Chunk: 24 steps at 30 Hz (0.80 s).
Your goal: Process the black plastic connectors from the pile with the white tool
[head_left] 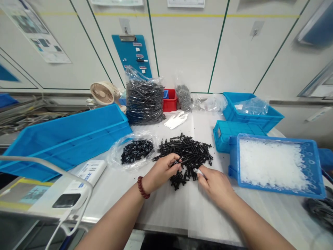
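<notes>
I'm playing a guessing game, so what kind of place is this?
Probably a factory workbench. There's a big heap of small black parts on the white-covered table, a blue plastic bin full of small whitish pieces, and a blue clipboard on the wall.

Mixes blue, black and red.
Shows blue on the long bin point(70, 135), black on the heaped parts point(192, 149), dark red on the beaded bracelet point(142, 187), green lines point(219, 45) on the pale wall point(184, 52).

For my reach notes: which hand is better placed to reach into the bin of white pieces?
Probably the right hand: it is nearer the bin, though its fingers hold a small pale object. The left hand is farther away.
</notes>
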### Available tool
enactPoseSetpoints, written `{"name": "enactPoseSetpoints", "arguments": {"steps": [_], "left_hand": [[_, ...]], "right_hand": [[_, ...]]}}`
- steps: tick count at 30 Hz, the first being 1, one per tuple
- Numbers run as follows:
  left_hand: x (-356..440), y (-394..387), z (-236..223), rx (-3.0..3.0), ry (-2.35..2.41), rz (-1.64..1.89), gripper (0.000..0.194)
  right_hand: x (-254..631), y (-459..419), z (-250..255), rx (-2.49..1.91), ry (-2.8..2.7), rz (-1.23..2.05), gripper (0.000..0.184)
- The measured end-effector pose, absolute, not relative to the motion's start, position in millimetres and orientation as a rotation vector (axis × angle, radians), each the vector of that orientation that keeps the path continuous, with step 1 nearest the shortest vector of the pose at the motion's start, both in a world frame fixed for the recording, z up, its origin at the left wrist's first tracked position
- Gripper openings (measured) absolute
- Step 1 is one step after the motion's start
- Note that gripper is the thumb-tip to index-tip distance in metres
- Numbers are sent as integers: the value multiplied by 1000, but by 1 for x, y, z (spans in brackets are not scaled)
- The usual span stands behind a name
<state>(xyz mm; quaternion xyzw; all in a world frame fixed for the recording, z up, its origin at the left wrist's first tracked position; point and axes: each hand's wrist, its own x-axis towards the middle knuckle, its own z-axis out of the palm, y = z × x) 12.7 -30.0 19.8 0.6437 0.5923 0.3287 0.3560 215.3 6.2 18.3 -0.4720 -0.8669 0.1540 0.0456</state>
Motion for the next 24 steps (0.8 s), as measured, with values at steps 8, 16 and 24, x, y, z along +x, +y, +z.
{"name": "enactPoseSetpoints", "arguments": {"steps": [8, 16, 24], "left_hand": [[18, -33, 14, 1708, 1458, 850, 12], [21, -32, 15, 1813, 1450, 822, 7], [27, -33, 10, 1805, 1346, 777, 6]], "right_hand": [[214, 5, 14, -1384, -2650, 468, 15], [213, 4, 12, -1373, -2691, 416, 13], [209, -1, 7, -1294, -2741, 380, 10]]}}
